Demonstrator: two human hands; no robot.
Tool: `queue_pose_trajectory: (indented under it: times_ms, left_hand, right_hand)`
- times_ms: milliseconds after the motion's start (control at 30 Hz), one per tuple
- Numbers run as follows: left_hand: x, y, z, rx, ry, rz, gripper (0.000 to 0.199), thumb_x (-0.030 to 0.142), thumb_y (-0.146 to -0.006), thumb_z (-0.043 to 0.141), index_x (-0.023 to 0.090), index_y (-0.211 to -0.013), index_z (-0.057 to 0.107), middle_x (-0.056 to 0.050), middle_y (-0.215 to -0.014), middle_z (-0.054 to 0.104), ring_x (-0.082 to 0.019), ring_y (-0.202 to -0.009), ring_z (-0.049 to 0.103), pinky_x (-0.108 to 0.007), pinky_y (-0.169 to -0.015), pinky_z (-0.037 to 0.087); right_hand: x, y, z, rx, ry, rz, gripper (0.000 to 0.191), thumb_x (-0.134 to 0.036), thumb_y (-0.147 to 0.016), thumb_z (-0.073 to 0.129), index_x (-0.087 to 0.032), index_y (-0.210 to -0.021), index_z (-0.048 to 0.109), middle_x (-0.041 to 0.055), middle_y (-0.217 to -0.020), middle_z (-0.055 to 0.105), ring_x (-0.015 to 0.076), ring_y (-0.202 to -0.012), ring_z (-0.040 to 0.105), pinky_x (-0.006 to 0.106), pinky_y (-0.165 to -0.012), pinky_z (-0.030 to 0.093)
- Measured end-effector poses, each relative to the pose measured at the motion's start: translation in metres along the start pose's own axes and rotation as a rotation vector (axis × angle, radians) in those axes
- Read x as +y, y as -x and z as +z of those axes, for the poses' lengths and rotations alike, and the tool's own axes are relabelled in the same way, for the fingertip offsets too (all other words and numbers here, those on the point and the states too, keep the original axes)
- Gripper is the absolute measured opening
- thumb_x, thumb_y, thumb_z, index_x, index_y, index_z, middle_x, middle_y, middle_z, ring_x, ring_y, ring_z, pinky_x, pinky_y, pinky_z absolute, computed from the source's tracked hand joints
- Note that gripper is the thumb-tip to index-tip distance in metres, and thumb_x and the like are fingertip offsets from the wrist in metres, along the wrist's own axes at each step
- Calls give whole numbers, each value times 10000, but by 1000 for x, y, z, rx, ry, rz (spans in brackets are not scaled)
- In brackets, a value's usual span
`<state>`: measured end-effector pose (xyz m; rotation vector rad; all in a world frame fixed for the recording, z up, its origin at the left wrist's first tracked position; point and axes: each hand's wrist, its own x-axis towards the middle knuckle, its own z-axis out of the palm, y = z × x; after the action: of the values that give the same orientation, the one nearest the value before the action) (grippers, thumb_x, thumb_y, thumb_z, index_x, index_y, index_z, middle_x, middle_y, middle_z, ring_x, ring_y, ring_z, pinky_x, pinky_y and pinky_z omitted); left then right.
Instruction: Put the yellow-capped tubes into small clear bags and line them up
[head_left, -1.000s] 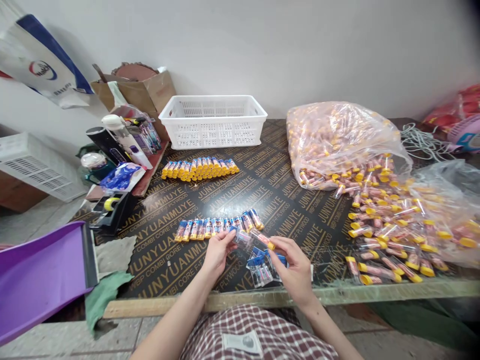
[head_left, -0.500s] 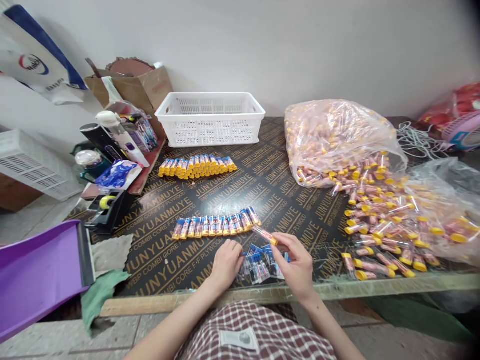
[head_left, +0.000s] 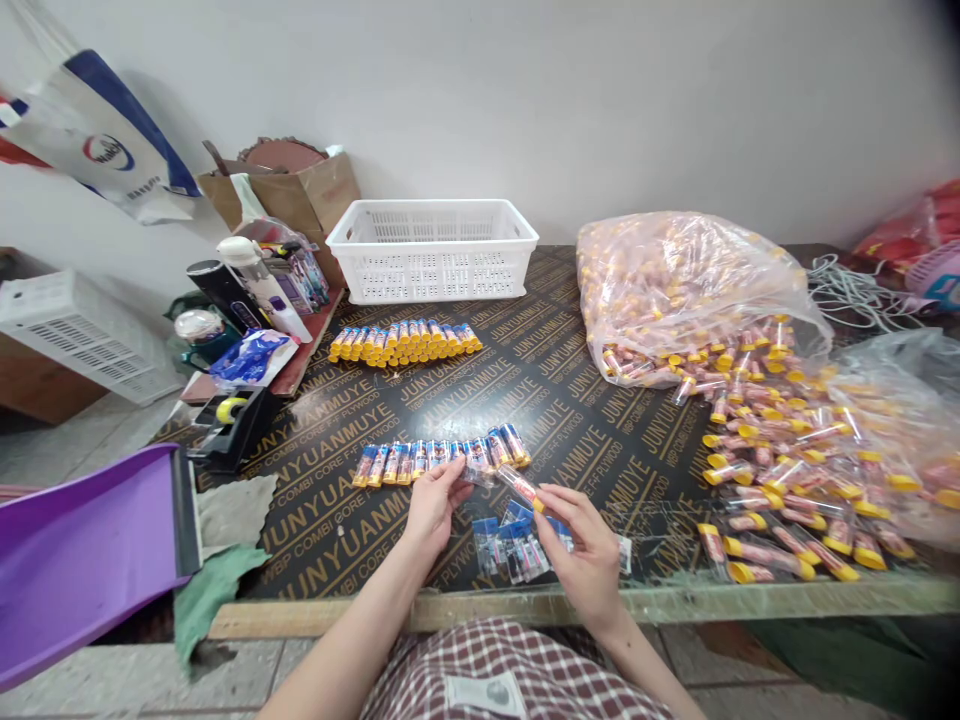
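My right hand pinches the yellow-capped end of a clear tube with pink contents, its other end pointing up and left. Just left of it, my left hand grips a small clear packet between thumb and fingers. Behind both hands lies a row of blue-topped tubes with yellow caps, side by side. Small clear packets with blue tops lie loose between my hands, near the table's front edge.
A stacked group of tubes lies before a white basket. At right, many tubes spill from a plastic bag. On the left are a tape dispenser, bottles and a purple dustpan.
My left hand has risen from beside the loose packets and now holds a clear packet near the tube. My right hand still holds the tube, slightly lower. The whole view has shifted a little.
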<state>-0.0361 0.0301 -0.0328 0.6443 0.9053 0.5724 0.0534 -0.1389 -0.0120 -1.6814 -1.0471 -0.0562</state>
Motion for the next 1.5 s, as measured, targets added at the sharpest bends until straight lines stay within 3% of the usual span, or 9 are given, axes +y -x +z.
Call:
queue_pose_trajectory:
  times_ms: [233,367,467,633,733,867,967,1067,1500]
  left_hand:
    - [0,4,0,57,37,-8,407,392,-436,857,118,-650,646,-7,-589,648,-85,-523,571,-200,-541,495]
    - [-4,7,2,57,-10,72,388,439,-524,810,114,-647,636,7,-577,622,-76,-519,551,-198,-542,491]
    - [-6,13,6,-78,-58,123,355,448,-641,741,120,-741,649,-10,-664,650,-95,-589,586,-214,-578,502]
    - [-3,27,13,-287,-97,-10,455,337,-641,773,167,-1037,627,-12,-727,679,-116,-607,623,-245,-621,509]
    - [-1,33,14,-395,-181,-94,334,353,-646,766,123,-869,672,-42,-714,685,-113,-592,618,-234,-621,491]
    - [-3,39,14,-509,-280,-155,295,382,-657,751,110,-752,687,-59,-701,685,-119,-594,610,-227,-607,470]
    - [-5,42,15,-531,-294,-181,305,387,-652,753,110,-764,692,-59,-701,679,-117,-577,601,-224,-586,462]
    - [-6,43,16,-529,-289,-190,311,379,-631,768,103,-749,687,-57,-684,669,-122,-573,601,-226,-571,460]
    - [-6,47,17,-533,-289,-181,307,369,-637,764,101,-763,686,-60,-684,670,-125,-571,603,-224,-558,458]
  right_hand:
    - [-2,1,7,16,47,-97,343,-67,-814,565,-245,-1096,643,67,-1025,633,190,-955,614,339,-846,513]
    - [-3,3,11,-56,36,-92,336,-76,-825,557,-243,-1106,635,68,-1031,630,183,-963,613,331,-857,511]
    - [-1,5,14,-148,14,-56,349,-88,-862,495,-252,-1147,614,75,-1093,612,189,-1023,593,345,-888,499]
    - [9,6,14,-158,-6,-26,480,-66,-833,467,-277,-1260,520,67,-1052,577,185,-976,594,352,-858,512]
    - [12,2,11,-175,-16,-11,689,-69,-725,530,-277,-1365,380,97,-1275,459,250,-1151,507,444,-959,458]
    - [12,-5,5,-351,-190,8,841,-68,-631,512,-260,-1411,263,86,-1478,253,286,-1320,342,477,-1045,375]
    - [12,-6,3,-449,-285,10,833,-72,-612,497,-238,-1399,278,91,-1422,373,258,-1274,421,434,-1044,391]
    - [14,-4,3,-460,-306,10,818,-69,-598,499,-220,-1379,307,97,-1354,467,250,-1235,470,418,-1041,398]
    - [12,-1,5,-396,-389,29,837,-65,-599,496,-236,-1388,276,101,-1348,461,249,-1222,481,415,-1013,432]
